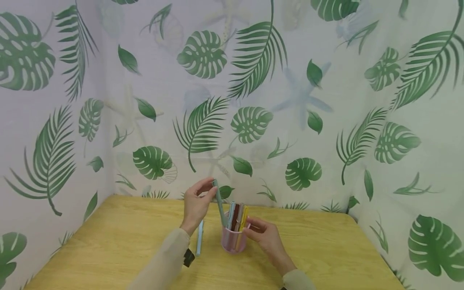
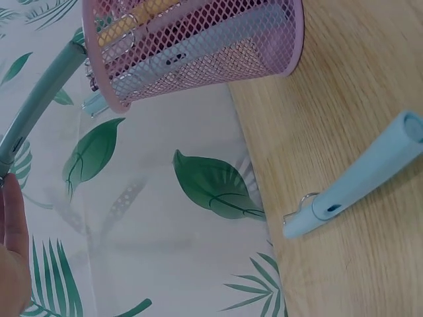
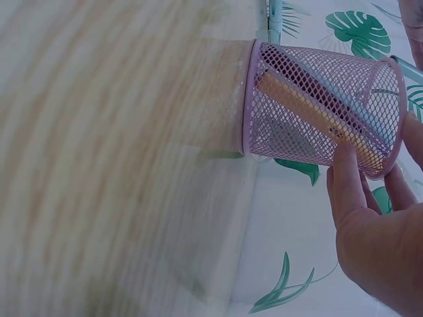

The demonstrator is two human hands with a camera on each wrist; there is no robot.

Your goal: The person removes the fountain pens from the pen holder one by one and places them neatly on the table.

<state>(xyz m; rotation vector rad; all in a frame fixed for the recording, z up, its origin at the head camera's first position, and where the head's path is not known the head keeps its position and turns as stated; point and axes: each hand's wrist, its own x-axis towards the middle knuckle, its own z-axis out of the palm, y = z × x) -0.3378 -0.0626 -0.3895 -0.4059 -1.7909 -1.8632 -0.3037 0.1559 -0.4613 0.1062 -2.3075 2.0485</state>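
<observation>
My left hand [image 1: 197, 205] pinches a grey-green pen [image 1: 219, 201] near its top end. The pen slants down, its lower end inside the rim of a pink mesh pen holder [image 1: 232, 241]. In the left wrist view only part of the left hand [image 2: 13, 251] shows at the edge. My right hand [image 1: 267, 241] holds the pen holder by its rim from the right side, fingers on the mesh in the right wrist view. Blue, dark brown, greyish and yellow pens [image 1: 244, 217] stand in the holder.
A light blue pen [image 2: 363, 178] with a clip lies on the wooden table [image 1: 119, 241], left of the pen holder. Behind the table hangs a white cloth [image 1: 268, 161] printed with green leaves, reaching along both sides.
</observation>
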